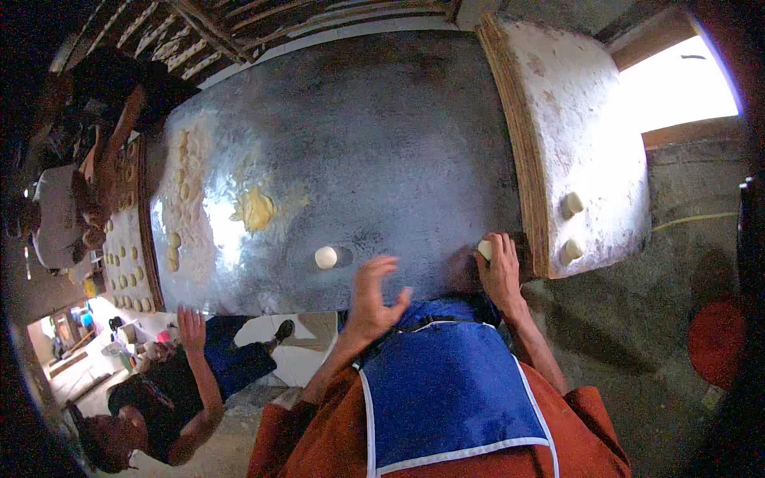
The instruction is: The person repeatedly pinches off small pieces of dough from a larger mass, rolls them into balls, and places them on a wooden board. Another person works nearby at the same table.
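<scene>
On the dark metal worktable [398, 143], close to its right front corner, my right hand [500, 269] has its fingers closed round a small pale dough ball [484, 249], partly hidden by them. My left hand [378, 299] hovers at the table's front edge with thumb and fingers apart, holding nothing. A round, whitish dough ball [326, 257] lies just to its left and farther in, not touched. Farther left and back, a yellow, soft-looking lump [256, 209] sits in a greasy smear.
Stacked wooden boards [532, 159] stand at the right, a floured top bearing two dough pieces [573, 205]. Dough balls [174, 251] lie on the table's floury left end; beyond, a board [131, 271] carries several more. A co-worker's hand [191, 328] touches the front-left edge. Other people work at the far left.
</scene>
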The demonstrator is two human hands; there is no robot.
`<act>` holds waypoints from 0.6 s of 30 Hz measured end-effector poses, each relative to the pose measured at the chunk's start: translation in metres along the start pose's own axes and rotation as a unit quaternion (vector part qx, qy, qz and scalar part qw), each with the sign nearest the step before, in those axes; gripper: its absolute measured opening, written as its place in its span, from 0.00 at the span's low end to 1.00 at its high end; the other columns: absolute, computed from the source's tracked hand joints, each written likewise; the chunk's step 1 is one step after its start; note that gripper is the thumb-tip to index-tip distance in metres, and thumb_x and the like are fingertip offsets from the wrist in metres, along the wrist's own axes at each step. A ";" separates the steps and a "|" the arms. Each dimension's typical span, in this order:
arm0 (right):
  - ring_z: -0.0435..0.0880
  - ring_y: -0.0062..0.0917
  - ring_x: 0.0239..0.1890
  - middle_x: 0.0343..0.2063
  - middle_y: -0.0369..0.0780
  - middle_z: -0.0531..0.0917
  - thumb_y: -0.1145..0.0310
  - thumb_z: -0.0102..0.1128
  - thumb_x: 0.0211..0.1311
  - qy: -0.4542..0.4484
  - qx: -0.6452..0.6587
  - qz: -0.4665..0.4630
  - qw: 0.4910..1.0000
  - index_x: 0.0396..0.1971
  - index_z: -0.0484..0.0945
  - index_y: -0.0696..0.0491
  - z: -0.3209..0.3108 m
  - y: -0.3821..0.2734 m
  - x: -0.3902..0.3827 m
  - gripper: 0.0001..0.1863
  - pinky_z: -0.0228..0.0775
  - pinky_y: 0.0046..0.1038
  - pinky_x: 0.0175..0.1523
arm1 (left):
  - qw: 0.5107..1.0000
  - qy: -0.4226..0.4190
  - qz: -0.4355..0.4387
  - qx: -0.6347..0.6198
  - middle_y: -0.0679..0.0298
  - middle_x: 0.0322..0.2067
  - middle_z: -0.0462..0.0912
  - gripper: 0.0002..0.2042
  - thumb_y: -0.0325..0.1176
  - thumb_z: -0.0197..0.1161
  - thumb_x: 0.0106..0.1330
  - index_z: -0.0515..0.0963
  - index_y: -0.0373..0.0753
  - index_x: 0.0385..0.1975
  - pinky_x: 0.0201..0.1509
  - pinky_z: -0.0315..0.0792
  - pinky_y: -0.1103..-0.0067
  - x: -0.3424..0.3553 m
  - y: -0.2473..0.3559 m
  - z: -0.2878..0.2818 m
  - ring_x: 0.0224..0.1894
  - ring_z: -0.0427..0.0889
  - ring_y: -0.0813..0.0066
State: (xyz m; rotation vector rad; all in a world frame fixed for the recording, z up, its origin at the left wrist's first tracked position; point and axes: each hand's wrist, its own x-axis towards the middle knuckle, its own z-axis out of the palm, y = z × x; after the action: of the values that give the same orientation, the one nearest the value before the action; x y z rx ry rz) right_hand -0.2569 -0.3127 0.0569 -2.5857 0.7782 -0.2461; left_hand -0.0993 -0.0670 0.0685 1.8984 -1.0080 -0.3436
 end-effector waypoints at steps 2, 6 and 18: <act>0.80 0.33 0.44 0.43 0.45 0.77 0.78 0.68 0.59 -0.066 0.277 0.087 0.955 0.51 0.67 0.56 0.001 -0.005 0.002 0.23 0.74 0.33 0.45 | 0.996 -0.063 0.045 -0.045 0.54 0.59 0.74 0.26 0.33 0.74 0.58 0.73 0.38 0.55 0.68 0.66 0.62 0.024 0.028 0.018 0.63 0.72 0.53; 0.81 0.18 0.36 0.35 0.37 0.82 0.75 0.69 0.63 -0.242 0.555 0.179 0.776 0.53 0.65 0.52 -0.036 -0.047 0.016 0.24 0.74 0.22 0.38 | 0.985 -0.113 0.038 -0.126 0.59 0.53 0.79 0.22 0.32 0.73 0.58 0.78 0.40 0.53 0.58 0.77 0.70 0.049 0.052 0.020 0.56 0.79 0.61; 0.82 0.18 0.38 0.35 0.34 0.83 0.74 0.71 0.59 -0.345 0.626 0.097 0.693 0.41 0.77 0.55 -0.021 -0.008 0.044 0.13 0.73 0.22 0.41 | 0.978 -0.069 -0.010 -0.199 0.62 0.33 0.86 0.08 0.19 0.69 0.58 0.83 0.38 0.35 0.44 0.80 0.74 0.053 0.073 0.013 0.37 0.87 0.66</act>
State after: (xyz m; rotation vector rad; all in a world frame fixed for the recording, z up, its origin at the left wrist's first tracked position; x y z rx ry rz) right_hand -0.2228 -0.3385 0.0809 -1.0906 0.3287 0.2225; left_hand -0.1106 -0.1321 0.1307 1.5384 -0.9305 -0.6461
